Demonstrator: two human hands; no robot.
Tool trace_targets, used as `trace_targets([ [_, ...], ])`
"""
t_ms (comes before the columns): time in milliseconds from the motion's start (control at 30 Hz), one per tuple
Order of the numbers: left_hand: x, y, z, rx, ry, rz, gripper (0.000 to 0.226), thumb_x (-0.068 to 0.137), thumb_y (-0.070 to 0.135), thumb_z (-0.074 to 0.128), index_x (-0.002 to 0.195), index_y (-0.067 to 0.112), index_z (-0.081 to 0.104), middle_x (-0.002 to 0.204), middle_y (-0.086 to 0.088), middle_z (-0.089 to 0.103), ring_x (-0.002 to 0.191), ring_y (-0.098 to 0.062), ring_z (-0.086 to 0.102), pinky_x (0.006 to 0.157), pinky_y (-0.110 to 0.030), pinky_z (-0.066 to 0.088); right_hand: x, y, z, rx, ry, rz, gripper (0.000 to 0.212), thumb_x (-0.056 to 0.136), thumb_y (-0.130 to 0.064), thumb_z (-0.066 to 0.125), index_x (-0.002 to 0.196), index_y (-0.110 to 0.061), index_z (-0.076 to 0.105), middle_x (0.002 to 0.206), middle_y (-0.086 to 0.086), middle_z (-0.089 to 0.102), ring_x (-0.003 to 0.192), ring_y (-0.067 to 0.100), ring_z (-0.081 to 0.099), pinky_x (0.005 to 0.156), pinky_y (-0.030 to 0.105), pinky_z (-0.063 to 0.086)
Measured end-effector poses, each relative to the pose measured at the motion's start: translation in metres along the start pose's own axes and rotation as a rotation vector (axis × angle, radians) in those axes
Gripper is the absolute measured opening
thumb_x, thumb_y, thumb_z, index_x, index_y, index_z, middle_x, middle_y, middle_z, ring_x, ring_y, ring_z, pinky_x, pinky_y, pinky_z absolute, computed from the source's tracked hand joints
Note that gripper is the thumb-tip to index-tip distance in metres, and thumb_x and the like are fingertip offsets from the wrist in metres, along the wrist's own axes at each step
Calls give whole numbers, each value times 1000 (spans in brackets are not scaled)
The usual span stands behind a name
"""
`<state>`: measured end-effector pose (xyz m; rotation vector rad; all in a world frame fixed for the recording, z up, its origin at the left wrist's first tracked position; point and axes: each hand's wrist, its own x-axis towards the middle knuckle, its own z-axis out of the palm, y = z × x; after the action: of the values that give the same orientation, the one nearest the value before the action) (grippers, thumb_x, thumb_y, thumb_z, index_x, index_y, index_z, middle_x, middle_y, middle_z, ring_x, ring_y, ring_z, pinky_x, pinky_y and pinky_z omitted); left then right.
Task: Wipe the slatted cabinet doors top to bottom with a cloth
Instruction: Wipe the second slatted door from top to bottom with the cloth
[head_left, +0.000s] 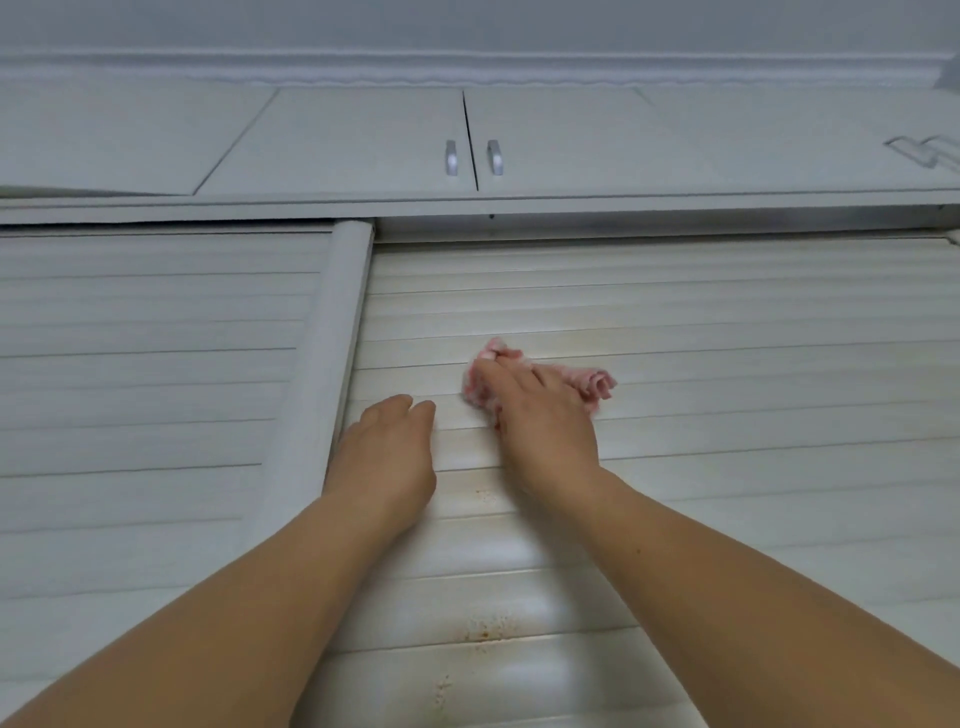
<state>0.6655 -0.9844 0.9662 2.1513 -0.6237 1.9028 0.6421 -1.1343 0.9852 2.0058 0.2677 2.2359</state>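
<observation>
One pink cloth (592, 382) lay bunched under the right hand (540, 415), fingers curled round it, against the right of two slatted doors (727, 312). The left hand (387, 457) rested flat, fingers relaxed. Two handles (451, 157) sat above.

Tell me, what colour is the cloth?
The cloth is pink with white patches, seen in the head view.

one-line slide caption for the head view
Right hand presses a pink cloth on the slatted door; left hand rests beside it.
</observation>
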Motion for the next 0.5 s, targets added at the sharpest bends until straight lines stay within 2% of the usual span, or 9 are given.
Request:
trace_targets([
  [100, 13, 0, 6, 2, 18, 55, 53, 86, 3, 37, 138, 16, 36, 143, -6, 34, 132, -26, 29, 106, -34, 29, 17, -1, 11, 95, -28, -59, 52, 88, -4, 37, 134, -29, 40, 141, -10, 41, 121, 23, 38, 92, 32, 30],
  [167, 25, 0, 13, -42, 55, 99, 54, 83, 4, 38, 136, 15, 41, 133, -5, 44, 125, -25, 38, 102, -35, 33, 26, -2, 20, 191, -99, -138, 50, 89, -9, 36, 135, -28, 41, 147, -7, 35, 131, 25, 32, 107, 36, 26],
  [267, 42, 4, 17, -166, 123, 110, 42, 88, 11, 33, 126, 14, 53, 126, -6, 55, 116, -27, 48, 98, -41, 38, 36, 2, 26, 144, -193, -162, 44, 97, -28, 31, 141, -37, 32, 156, -7, 18, 144, 23, 14, 115, 41, 13],
  [333, 45, 6, 15, -211, 131, 40, 37, 92, 15, 31, 123, 17, 51, 120, -7, 58, 111, -29, 52, 95, -43, 40, 40, 9, 23, 76, -243, -125, 43, 100, -42, 25, 143, -44, 26, 159, -10, 9, 146, 20, 6, 114, 43, 4],
  [433, 47, 5, 17, -90, 158, -14, 27, 92, 10, 33, 115, 19, 43, 113, -8, 57, 102, -31, 53, 90, -41, 36, 44, 21, 19, -12, -297, -93, 45, 101, -48, 16, 146, -47, 16, 159, -14, 1, 147, 19, 1, 114, 45, -4],
  [500, 48, 5, 19, 8, 172, -6, 28, 92, 10, 31, 117, 19, 40, 112, -7, 58, 99, -31, 54, 92, -43, 34, 46, 33, 17, -19, -311, -51, 46, 100, -51, 13, 146, -49, 13, 158, -16, -2, 147, 18, -2, 115, 46, -6],
])
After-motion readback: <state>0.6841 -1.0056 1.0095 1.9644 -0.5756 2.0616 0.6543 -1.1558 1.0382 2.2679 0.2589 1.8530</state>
